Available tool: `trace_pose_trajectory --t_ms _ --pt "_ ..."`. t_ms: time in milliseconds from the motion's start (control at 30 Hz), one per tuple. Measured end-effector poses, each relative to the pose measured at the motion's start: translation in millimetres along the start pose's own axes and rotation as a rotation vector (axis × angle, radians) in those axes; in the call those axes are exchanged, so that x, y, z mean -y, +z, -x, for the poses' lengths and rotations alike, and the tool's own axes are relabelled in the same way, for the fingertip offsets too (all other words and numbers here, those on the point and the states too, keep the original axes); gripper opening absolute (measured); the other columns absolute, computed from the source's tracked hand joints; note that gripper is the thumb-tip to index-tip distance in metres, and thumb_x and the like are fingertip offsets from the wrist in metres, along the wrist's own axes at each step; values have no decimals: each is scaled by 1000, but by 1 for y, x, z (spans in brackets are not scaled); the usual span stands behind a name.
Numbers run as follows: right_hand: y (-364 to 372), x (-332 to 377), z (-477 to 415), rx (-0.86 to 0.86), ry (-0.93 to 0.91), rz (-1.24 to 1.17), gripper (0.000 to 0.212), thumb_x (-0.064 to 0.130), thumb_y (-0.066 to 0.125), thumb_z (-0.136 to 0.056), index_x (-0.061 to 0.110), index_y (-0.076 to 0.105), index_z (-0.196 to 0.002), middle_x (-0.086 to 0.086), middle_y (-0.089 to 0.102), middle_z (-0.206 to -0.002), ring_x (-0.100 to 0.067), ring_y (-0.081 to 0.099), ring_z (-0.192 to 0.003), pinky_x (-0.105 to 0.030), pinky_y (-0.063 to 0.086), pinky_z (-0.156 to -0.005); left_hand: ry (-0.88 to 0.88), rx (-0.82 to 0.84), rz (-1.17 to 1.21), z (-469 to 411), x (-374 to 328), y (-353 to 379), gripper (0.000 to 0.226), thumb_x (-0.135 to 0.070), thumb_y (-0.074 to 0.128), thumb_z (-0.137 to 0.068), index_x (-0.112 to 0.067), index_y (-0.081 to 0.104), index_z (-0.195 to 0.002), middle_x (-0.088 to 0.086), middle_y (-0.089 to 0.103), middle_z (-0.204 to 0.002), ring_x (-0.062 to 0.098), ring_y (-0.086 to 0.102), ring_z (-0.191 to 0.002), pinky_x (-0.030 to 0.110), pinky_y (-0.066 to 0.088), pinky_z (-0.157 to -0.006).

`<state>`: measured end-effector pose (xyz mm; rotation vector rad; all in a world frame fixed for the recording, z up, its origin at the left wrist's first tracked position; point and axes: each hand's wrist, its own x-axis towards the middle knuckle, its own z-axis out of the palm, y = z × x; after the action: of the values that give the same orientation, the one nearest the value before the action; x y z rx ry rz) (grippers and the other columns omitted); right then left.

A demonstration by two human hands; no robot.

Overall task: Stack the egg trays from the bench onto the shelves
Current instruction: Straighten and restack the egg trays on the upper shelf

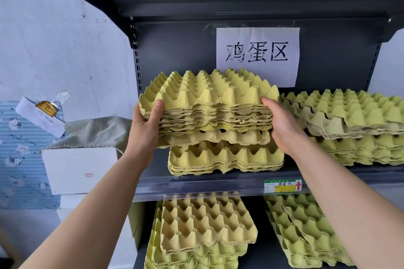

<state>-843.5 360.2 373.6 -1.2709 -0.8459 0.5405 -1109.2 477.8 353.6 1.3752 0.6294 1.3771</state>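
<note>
The left grip (150,124) is curled round the left end of a stack of yellow egg trays (209,102), with the thumb on top and the fingers under it. The right grip (282,124) holds the right end with its thumb on top. Its other fingers are hidden behind the trays.

The stack sits between the two grips, at 3 o'clock from the left one and 9 o'clock from the right one. At 6 o'clock, right under it, a small pile of trays (225,157) lies on the dark shelf (196,183). I cannot tell if the two touch.

At 3 o'clock from the right grip, a taller greenish pile (354,120) stands on the same shelf. At 12 o'clock a white paper sign (258,54) hangs on the shelf's back. On the shelf below lie a lower left pile (205,225) and a lower right pile (306,231). At 9 o'clock a white box (80,170) stands by a pale wall (54,39).
</note>
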Motion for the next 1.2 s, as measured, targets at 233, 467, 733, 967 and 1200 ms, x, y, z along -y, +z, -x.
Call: trace_pose_trajectory --t_ms 233,467,733,967,1200 --pt "-26 -2 3 -35 3 0 83 64 61 -65 27 45 -138 6 51 -137 -13 46 -124 -33 29 -93 28 5 -40 12 17 26 61 -67 61 -78 -35 45 -128 -13 65 -118 13 61 -111 47 48 -97" --pt "-37 -28 2 -17 38 23 71 61 59 -75 28 46 -138 12 51 -134 -8 46 -120 -33 32 -96 -16 -1 -138 19 35 38 47 -56 52 -89 -37 38 -129 -28 54 -109 5 52 -111 27 39 -94" --pt "-24 -40 7 -2 17 25 59 52 51 -89 28 38 -142 9 43 -141 -9 38 -120 -33 28 -100 -17 -57 -146 9 38 19 65 -79 63 -66 -43 53 -119 -15 67 -116 14 62 -111 49 48 -97" --pt "3 -32 11 -35 -20 139 56 52 38 -95 22 39 -142 9 44 -135 -11 40 -122 -29 29 -97 17 -147 -308 11 35 1 49 -67 51 -84 -36 51 -122 -16 61 -114 9 51 -116 40 38 -106" --pt "7 -31 29 -23 -92 174 15 37 39 -100 33 43 -113 31 41 -90 10 41 -82 -23 28 -87 35 -132 -324 6 31 -8 52 -62 51 -87 -29 48 -127 -14 60 -119 11 55 -113 39 40 -105"
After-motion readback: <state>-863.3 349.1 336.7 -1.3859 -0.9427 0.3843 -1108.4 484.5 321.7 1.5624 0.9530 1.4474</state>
